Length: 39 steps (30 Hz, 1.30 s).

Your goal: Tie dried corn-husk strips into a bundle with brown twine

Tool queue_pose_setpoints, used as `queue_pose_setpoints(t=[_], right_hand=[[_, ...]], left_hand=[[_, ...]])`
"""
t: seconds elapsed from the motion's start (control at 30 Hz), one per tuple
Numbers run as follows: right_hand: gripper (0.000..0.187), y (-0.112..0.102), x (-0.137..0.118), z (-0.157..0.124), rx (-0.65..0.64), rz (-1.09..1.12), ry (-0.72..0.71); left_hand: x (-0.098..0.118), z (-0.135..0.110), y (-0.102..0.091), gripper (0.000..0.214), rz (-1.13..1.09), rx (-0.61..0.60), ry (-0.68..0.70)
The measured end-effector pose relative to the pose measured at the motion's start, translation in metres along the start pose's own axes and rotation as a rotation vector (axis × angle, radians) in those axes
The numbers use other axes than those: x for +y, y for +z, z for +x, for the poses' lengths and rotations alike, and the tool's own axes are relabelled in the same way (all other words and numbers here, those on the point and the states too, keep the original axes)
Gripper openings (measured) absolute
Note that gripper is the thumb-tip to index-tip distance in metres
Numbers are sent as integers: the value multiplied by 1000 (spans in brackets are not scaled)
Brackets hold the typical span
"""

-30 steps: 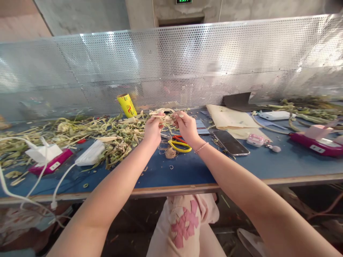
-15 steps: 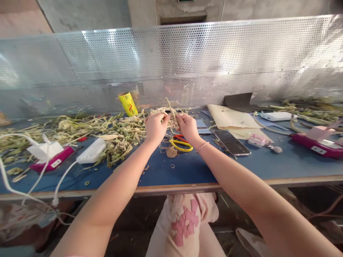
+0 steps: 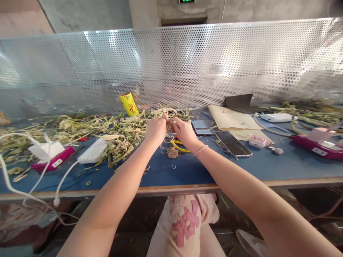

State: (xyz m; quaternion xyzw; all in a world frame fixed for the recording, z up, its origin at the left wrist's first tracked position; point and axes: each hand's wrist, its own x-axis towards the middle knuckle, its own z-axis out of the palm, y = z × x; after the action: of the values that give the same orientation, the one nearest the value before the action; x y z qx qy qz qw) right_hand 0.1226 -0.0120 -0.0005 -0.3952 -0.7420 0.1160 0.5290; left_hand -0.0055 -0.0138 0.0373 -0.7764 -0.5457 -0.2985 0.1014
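Observation:
Side by side above the blue table, my left hand and my right hand are both closed on a pale dried plant stalk. Its thin tip sticks up past my left fingers; the rest is mostly hidden by my hands. Right under them lie yellow-handled scissors, partly covered by my right hand, and a small ball of brown twine. Behind and to the left spreads a heap of dried leaves and stalks.
A yellow tube leans by the perforated metal screen. A black phone, a lit screen, a pink earphone case and brown paper lie right. Left are a white power bank and a magenta power strip with cables.
My hands have drawn closer together. The stalk's tip has shifted left and shows less above my fingers, and my right hand covers more of the scissors.

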Motion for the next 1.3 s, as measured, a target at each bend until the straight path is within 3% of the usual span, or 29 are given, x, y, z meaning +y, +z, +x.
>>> queue_pose_setpoints(t=[0.2,0.4,0.57,0.87,1.3], right_hand=[[22,5,-1,0,29,159,65],[17,8,0,6,100,411,269],[20,6,-3,8,128,485,308],[24,4,-2,7,160,390,289],[23,2,-2,7,200,380,279]], left_hand=[[-5,7,14,10,-534,162,-109],[-5,9,15,22,-756,260,-121],[-5,8,26,20,-940,332,-142],[1,3,31,22,-903,403,-144],[10,1,35,27,-1157,311,-281]])
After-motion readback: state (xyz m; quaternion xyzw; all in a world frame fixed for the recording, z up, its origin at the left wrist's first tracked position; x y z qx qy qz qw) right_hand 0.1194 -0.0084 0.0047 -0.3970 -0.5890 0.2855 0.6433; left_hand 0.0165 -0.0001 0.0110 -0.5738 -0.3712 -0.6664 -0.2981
